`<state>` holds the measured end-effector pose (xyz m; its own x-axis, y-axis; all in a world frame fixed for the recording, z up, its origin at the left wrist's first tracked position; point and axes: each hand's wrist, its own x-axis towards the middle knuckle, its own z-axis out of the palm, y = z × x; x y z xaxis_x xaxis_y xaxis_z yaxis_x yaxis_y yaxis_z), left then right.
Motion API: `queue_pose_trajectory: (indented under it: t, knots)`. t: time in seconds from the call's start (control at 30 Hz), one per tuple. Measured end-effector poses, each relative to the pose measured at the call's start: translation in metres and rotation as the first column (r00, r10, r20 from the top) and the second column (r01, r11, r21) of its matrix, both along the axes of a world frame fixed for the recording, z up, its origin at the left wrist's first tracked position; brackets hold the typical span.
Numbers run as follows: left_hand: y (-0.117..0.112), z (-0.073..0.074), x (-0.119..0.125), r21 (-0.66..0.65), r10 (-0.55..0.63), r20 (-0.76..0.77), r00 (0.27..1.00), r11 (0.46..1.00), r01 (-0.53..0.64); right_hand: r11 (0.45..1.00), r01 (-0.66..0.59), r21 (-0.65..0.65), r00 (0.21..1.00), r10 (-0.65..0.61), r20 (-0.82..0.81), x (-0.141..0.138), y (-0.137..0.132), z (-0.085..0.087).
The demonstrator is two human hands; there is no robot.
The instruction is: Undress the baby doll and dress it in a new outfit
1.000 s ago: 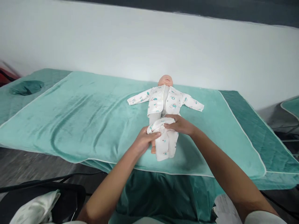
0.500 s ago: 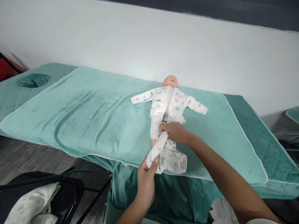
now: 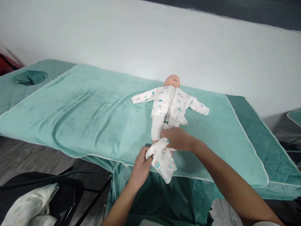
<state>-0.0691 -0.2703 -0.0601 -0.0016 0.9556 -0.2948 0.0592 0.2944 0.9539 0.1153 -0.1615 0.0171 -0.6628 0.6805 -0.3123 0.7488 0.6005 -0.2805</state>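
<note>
A baby doll [image 3: 172, 81] lies on its back on the bed, wearing an open white jacket [image 3: 160, 101] with a teal print over a white body and leggings. Between my hands, in front of the doll's feet, hang matching printed baby pants [image 3: 164, 163], bunched and creased. My left hand [image 3: 141, 164] pinches their left side near the bed's front edge. Over the doll's lower legs, my right hand [image 3: 176, 138] grips the upper part of the pants. Its fingertips are partly hidden by cloth and the back of the hand. The doll's feet are mostly covered.
The bed has a light green velvet cover [image 3: 77, 106], its front edge just below my hands. A face hole [image 3: 30, 78] is at the far left. At lower left stands a black chair [image 3: 68, 191] with a crumpled printed cloth [image 3: 28, 204] on it. A white wall [image 3: 105, 34] rises behind.
My left hand has moved up and slightly left with the cloth. The pants, earlier stretched with one leg opening showing at the right, now hang more gathered and lower. My right hand has shifted slightly down.
</note>
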Motion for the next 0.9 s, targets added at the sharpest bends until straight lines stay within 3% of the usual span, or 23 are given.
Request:
queue_pose_trajectory:
  t: [0.13, 0.27, 0.43, 0.63, 0.77, 0.83, 0.9]
  knots:
    - [0.011, 0.003, -0.011, -0.012, -0.106, 0.097, 0.990, 0.994, 0.108, 0.996, 0.084, -0.004, 0.996, -0.084, -0.040, 0.000, 0.001, -0.004]
    - [0.047, -0.001, -0.027, 0.107, -0.198, 0.000, 0.980, 0.975, 0.197, 0.986, 0.159, -0.038, 0.977, -0.163, -0.140, 0.002, 0.002, -0.008]
    - [0.105, -0.007, -0.035, 0.283, -0.066, -0.153, 0.986, 0.953, 0.107, 0.956, 0.292, -0.014, 0.947, -0.291, -0.138, -0.004, 0.004, -0.010]
    - [0.167, -0.010, -0.016, 0.581, 0.072, -0.331, 0.941, 0.801, 0.143, 0.901, 0.430, 0.054, 0.895, -0.417, -0.158, -0.009, 0.017, -0.010]
    - [0.185, -0.013, 0.000, 0.664, 0.158, -0.382, 0.911, 0.732, 0.152, 0.824, 0.566, -0.023, 0.801, -0.556, -0.223, -0.016, 0.025, -0.009]
    - [0.185, -0.014, 0.002, 0.666, 0.169, -0.354, 0.920, 0.736, 0.122, 0.801, 0.596, -0.057, 0.764, -0.587, -0.268, -0.017, 0.026, -0.007]
    - [0.181, -0.012, -0.003, 0.636, 0.101, -0.289, 0.952, 0.764, 0.112, 0.812, 0.574, -0.105, 0.752, -0.573, -0.327, -0.011, 0.023, -0.006]
